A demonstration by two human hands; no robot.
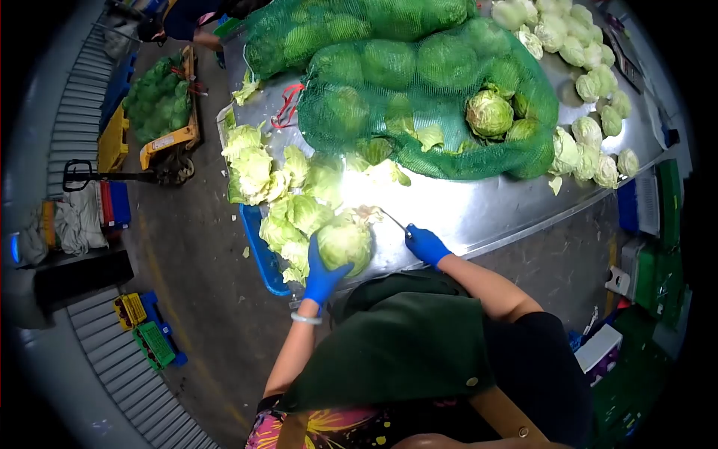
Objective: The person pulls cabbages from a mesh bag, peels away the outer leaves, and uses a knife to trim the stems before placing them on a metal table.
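Blue-gloved left fingers [317,258] clasped around cabbage [350,243], right fingers [423,242] tight on knife [393,221].

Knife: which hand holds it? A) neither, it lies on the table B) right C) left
B: the blue-gloved right hand holds the knife, while the left hand clasps the cabbage.

No legible text, apparently.
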